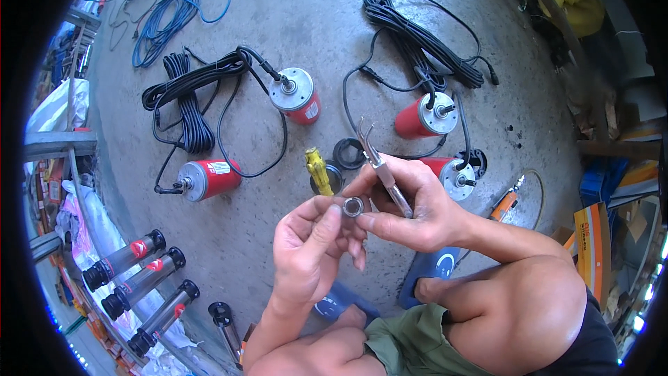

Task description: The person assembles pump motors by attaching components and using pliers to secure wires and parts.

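Observation:
A small round metal ring is pinched at the fingertips of my left hand, and my right thumb touches it from the other side. My right hand is closed round a slim silver tool with thin bent prongs; its exact kind is unclear. A yellow-handled tool shows just beyond my left fingers; whether they hold it I cannot tell. Behind the hands, on the concrete, are black round parts. A red motor with a metal end lies partly hidden by my right hand.
More red motors lie around with coiled black cables. A blue cable coil is at far left. Clear tubes with black ends line the left. An orange tool and cardboard boxes are at right.

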Demonstrator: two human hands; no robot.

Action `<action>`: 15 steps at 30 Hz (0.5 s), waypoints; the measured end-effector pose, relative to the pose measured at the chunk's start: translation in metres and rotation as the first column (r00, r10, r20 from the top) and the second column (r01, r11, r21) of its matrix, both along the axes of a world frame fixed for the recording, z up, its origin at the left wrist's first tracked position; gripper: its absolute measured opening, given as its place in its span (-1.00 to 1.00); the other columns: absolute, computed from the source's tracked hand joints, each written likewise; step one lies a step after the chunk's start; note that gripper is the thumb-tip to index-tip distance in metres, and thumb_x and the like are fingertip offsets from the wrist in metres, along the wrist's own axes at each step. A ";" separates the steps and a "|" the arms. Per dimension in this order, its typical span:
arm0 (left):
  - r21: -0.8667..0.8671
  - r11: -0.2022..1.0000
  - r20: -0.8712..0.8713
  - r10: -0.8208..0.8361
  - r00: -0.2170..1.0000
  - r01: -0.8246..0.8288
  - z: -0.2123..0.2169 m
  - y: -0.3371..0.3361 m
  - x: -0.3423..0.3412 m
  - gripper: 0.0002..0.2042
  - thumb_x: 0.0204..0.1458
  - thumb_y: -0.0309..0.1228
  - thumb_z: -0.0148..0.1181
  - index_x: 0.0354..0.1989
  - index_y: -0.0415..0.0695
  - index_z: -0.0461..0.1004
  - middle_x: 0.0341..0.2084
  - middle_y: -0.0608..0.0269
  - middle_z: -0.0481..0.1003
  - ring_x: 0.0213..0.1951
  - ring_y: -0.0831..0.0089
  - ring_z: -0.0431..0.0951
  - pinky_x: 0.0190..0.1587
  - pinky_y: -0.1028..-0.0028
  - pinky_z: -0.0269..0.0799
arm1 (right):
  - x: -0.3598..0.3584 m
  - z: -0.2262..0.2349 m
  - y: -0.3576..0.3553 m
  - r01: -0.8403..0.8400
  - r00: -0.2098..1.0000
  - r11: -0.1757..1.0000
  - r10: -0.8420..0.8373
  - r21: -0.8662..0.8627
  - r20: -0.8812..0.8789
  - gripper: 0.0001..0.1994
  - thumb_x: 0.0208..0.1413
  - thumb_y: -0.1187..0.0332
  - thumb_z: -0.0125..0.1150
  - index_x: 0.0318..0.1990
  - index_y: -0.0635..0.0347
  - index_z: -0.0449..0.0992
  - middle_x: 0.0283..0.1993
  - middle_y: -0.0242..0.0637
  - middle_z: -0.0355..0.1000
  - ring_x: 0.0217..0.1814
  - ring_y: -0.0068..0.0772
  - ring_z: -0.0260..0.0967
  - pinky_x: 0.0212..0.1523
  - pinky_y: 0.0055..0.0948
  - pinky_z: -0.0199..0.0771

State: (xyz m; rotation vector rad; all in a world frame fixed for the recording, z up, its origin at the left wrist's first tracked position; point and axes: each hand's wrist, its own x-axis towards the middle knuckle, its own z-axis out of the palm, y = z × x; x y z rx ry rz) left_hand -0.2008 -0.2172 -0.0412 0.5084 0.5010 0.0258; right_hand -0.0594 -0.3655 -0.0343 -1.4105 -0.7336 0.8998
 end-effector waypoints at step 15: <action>0.038 0.999 0.057 0.016 0.998 -0.018 -0.008 -0.004 -0.001 -0.79 0.29 -0.49 0.19 -0.03 -0.39 0.48 -0.34 -0.02 0.62 -0.46 0.35 0.65 -0.42 0.33 0.66 | -0.003 0.001 0.002 -0.015 0.997 0.994 0.023 0.106 -0.073 -0.76 0.20 0.53 0.28 -0.03 0.42 0.45 -0.29 -0.25 0.52 -0.35 -0.54 0.53 -0.35 -0.46 0.56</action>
